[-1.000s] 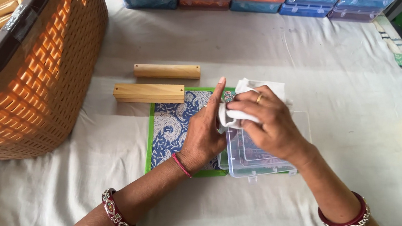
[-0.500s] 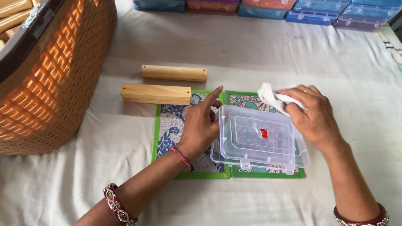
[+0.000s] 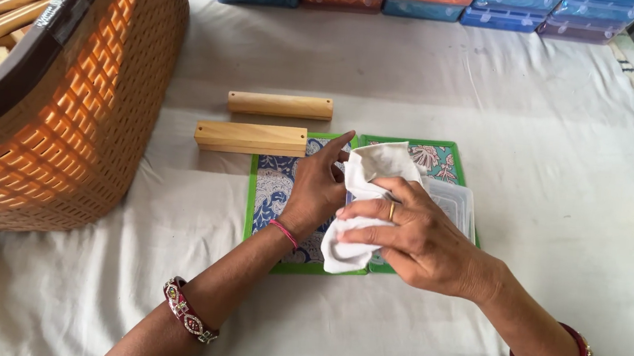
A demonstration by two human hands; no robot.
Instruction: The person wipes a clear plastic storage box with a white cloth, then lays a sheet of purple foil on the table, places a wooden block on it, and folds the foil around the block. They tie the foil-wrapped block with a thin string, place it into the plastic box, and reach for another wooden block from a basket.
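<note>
Hands: the right hand (image 3: pixel 420 240), half a second ago at the box's 1 o'clock corner, is now pressed flat over the white cloth (image 3: pixel 365 207) on the clear plastic box (image 3: pixel 455 204), steadied by the left hand (image 3: pixel 320 190) with fingers spread at its 9 o'clock edge, mid-worktop (image 3: pixel 421 79); wiping judged underway.

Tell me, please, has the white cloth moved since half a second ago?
Yes. The white cloth, in the right hand, moved from the clear box's far right corner toward its left side.

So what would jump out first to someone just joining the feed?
Centre frame, the right hand presses a white cloth onto a clear plastic box, while the left hand steadies it on a green-edged patterned mat. A big orange woven basket of wooden pieces fills the left side, with two wooden blocks beside it.
</note>
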